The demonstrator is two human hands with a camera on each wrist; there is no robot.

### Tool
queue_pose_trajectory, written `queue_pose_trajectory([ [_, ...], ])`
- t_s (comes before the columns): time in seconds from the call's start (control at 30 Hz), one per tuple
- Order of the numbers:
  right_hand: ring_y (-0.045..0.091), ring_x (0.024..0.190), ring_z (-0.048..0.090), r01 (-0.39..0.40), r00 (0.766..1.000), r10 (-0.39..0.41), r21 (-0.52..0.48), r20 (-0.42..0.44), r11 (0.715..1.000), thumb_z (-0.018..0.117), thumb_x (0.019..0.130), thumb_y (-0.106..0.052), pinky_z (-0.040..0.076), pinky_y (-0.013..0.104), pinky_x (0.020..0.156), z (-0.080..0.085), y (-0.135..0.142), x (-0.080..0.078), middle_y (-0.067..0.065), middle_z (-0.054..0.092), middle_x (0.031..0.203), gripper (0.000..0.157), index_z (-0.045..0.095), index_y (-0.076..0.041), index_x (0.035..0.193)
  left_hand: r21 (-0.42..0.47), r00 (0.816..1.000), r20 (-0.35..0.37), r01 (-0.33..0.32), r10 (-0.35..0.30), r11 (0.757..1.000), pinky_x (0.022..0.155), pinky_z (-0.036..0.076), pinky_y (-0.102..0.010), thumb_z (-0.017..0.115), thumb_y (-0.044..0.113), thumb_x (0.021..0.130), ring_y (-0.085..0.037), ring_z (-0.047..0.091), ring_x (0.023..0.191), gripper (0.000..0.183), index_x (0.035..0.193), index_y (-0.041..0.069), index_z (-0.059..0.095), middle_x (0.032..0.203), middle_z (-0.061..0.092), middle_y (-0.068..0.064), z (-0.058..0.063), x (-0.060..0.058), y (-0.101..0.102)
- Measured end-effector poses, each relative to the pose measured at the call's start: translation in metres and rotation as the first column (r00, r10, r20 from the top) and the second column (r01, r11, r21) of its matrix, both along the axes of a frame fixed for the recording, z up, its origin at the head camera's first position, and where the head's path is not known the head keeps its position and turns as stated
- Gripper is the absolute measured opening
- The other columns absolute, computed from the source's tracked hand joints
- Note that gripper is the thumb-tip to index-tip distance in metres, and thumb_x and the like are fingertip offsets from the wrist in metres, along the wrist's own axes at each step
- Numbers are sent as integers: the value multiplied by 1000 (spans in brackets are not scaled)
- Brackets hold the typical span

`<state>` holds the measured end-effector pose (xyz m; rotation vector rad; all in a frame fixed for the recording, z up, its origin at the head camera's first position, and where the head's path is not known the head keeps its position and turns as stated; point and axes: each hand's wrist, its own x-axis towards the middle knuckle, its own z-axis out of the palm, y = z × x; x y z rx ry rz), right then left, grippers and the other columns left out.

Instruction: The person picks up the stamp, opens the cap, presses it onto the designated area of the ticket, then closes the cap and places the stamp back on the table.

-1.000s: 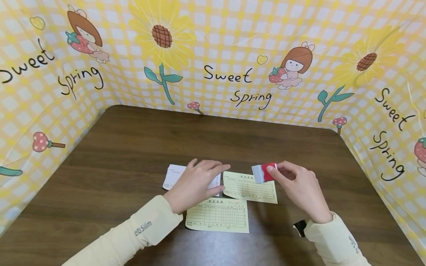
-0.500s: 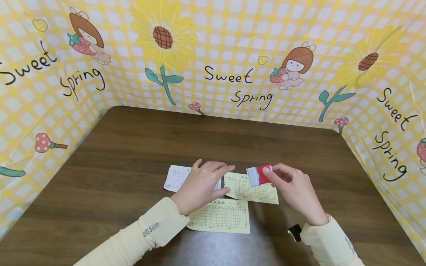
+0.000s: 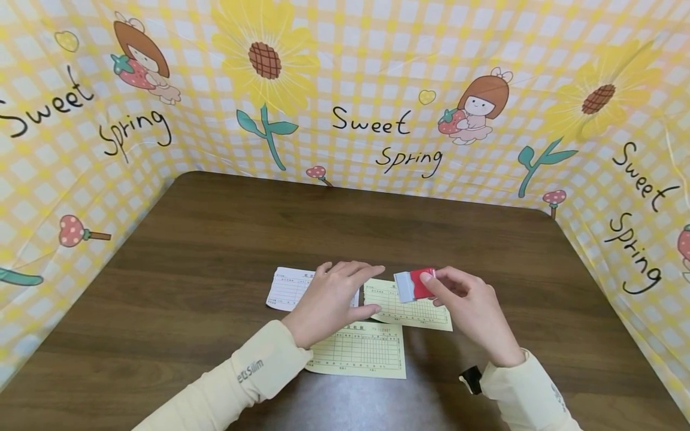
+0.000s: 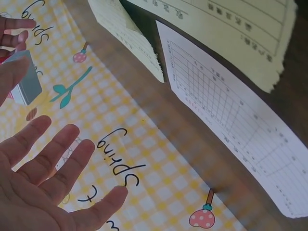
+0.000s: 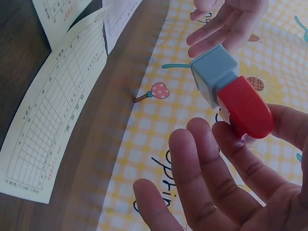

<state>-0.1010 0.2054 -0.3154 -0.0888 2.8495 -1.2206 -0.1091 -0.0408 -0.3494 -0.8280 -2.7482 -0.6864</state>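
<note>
fingers of the right hand [image 3: 477,308] pinch a small red-and-grey block [image 3: 414,284] between thumb and forefinger, the other three stretched loosely clear of it. the block is held up off the counter [image 3: 215,239], above the right yellow slip [image 3: 412,311], its grey end pointing toward the left hand [image 3: 334,299]. the left hand's fingers are spread and grasp nothing; they hang over the white slip [image 3: 288,287], hiding part of it from the head camera. nearer the person lies another pale yellow slip, the lower one [image 3: 366,353], just beside the other two. all three slips carry printed grids. a yellow checked cloth [image 3: 345,60] with sunflowers and "sweet spring" lettering rises behind the dark wood counter.
</note>
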Motion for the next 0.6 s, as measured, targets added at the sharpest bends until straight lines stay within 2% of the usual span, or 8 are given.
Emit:
queue_pose_trajectory([
  [0.27,19,88,67,-5,1000,5,-45,-2,999,65,98,-46,50,35,76,-2,-3,0,3,75,98,39,74,-12,114,53,999,17,27,-28,998,92,51,-57,83,36,86,-32,65,118,65,141,13,60,131,67,-10,0,-3,5],
  [0.4,20,85,68,-12,1000,12,-62,3,998,66,98,-45,50,35,76,-4,-4,0,3,74,94,38,73,-12,115,76,999,28,38,-40,996,93,51,-56,84,35,85,-32,65,117,66,142,11,59,130,67,-10,0,-4,5],
  [0.6,24,87,71,7,1000,-4,-90,31,996,64,98,-49,48,37,79,-6,-6,-1,3,74,89,40,74,-14,114,126,996,64,46,-55,991,95,53,-49,87,33,82,-30,66,116,69,141,10,60,129,67,-10,0,-4,6],
])
